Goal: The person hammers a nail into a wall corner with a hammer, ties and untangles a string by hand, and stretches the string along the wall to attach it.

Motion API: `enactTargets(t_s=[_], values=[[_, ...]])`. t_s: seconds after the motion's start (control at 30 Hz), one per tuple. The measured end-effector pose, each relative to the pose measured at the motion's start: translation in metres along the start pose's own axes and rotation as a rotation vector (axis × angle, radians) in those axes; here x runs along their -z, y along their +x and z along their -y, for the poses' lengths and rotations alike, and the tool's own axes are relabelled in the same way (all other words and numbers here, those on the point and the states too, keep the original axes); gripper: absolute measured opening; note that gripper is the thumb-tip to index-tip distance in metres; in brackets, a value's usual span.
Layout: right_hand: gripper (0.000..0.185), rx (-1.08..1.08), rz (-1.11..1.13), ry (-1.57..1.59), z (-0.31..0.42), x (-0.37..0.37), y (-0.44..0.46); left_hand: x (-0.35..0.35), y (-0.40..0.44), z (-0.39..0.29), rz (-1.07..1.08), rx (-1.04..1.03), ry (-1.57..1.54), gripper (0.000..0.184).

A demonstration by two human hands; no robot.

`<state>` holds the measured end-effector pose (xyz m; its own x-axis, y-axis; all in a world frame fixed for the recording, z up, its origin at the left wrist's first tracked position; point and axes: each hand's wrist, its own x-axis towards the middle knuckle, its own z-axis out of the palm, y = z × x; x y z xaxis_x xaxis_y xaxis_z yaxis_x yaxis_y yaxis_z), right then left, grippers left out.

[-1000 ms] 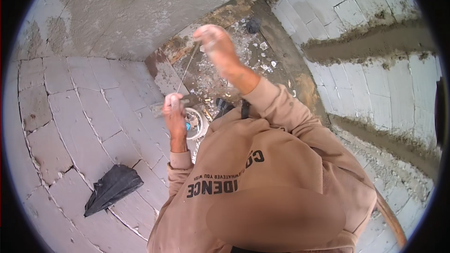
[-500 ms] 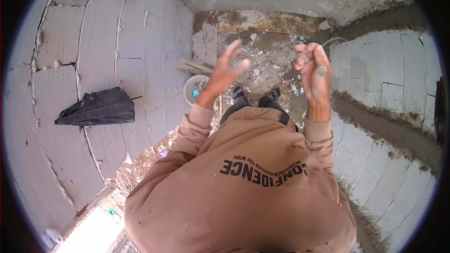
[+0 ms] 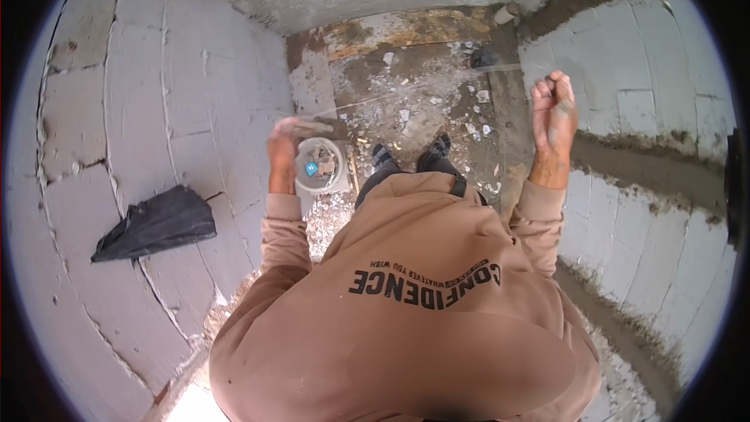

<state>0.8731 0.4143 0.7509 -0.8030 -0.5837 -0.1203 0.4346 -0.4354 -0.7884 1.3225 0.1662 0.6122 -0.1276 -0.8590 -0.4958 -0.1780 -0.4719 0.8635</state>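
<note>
A thin pale cord (image 3: 383,98), smeared by motion, runs across in front of me from one hand to the other. My right hand (image 3: 555,109) is raised on the right with its fingertips pinched on the cord's end, and there is a grey smudge on its palm side. My left hand (image 3: 284,144) is out on the left, above the bucket and near the block wall. Its fingers look closed on the other end of the cord, though they are blurred.
A white bucket (image 3: 341,172) holding a blue item (image 3: 312,169) stands by the left wall. Black cloth or plastic (image 3: 156,223) sits on that wall. Rubble (image 3: 405,116) litters the floor, and a pipe stub (image 3: 506,13) shows at the far corner. Mortar-filled channels (image 3: 648,162) cross the right wall.
My hands have moved apart, the left one to the left and lower, the right one slightly right. My left fingers, spread before, now look closed. The cord now spans between my hands.
</note>
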Motion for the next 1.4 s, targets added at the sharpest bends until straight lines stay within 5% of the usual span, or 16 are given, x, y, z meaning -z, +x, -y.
enactTargets(t_s=[0.1, 0.17, 0.27, 0.3, 0.4, 0.5, 0.67, 0.83, 1.07, 1.13, 1.17, 1.23, 1.27, 1.3, 1.37, 1.4], values=[[0.016, 0.004, 0.139, 0.054, 0.003, -0.013, -0.005, 0.012, 0.024, -0.006, -0.119, 0.049, -0.088, 0.014], [0.015, -0.134, 0.277, 0.275, 0.000, -0.024, -0.005, -0.005, 0.019, -0.025, 0.000, 0.016, -0.008, 0.015], [0.024, 0.134, 0.069, -0.545, -0.018, -0.074, -0.021, -0.038, -0.007, -0.066, 0.314, -0.295, 0.384, 0.018], [0.035, 0.276, 0.223, -0.727, -0.030, -0.091, -0.030, -0.062, -0.036, -0.091, 0.454, -0.326, 0.455, 0.019], [0.045, -0.039, 0.741, -0.891, -0.057, -0.124, -0.056, -0.121, -0.088, -0.145, 0.812, -0.488, 0.739, 0.020], [0.045, -0.371, 0.996, -0.760, -0.100, -0.113, -0.054, -0.123, -0.088, -0.162, 0.707, -0.481, 0.641, 0.020], [0.031, -0.410, 0.640, -0.984, -0.022, -0.055, -0.031, -0.028, -0.030, -0.155, 0.161, -0.506, 0.755, 0.027], [0.030, -0.188, 0.454, -1.116, 0.019, -0.006, -0.024, 0.061, 0.043, -0.122, -0.275, -0.513, 0.753, 0.027], [0.021, 0.022, 0.234, -1.031, 0.021, -0.014, -0.021, 0.034, 0.054, -0.136, -0.631, -0.525, 0.961, 0.023], [0.018, 0.084, 0.256, -1.042, 0.012, -0.027, -0.023, -0.002, 0.044, -0.123, -0.865, -1.084, 1.201, 0.031], [0.018, 0.097, 0.283, -1.050, 0.004, -0.039, -0.027, -0.032, 0.030, -0.121, -0.705, -1.124, 1.113, 0.035], [0.016, 0.142, 0.358, -1.070, -0.014, -0.064, -0.032, -0.115, -0.048, -0.141, 0.133, -0.605, 0.716, 0.042], [0.016, 0.190, 0.414, -1.075, -0.024, -0.073, -0.036, -0.146, -0.070, -0.134, 0.459, -0.491, 0.647, 0.047], [0.016, 0.242, 0.470, -1.077, -0.034, -0.081, -0.039, -0.177, -0.103, -0.143, 0.717, -0.134, 0.350, 0.049], [0.014, 0.310, 0.546, -1.084, -0.047, -0.088, -0.043, -0.212, -0.117, -0.127, 0.883, 0.196, -0.108, 0.044], [0.014, 0.322, 0.530, -1.089, -0.050, -0.087, -0.045, -0.219, -0.114, -0.117, 0.828, 0.173, -0.189, 0.041]])
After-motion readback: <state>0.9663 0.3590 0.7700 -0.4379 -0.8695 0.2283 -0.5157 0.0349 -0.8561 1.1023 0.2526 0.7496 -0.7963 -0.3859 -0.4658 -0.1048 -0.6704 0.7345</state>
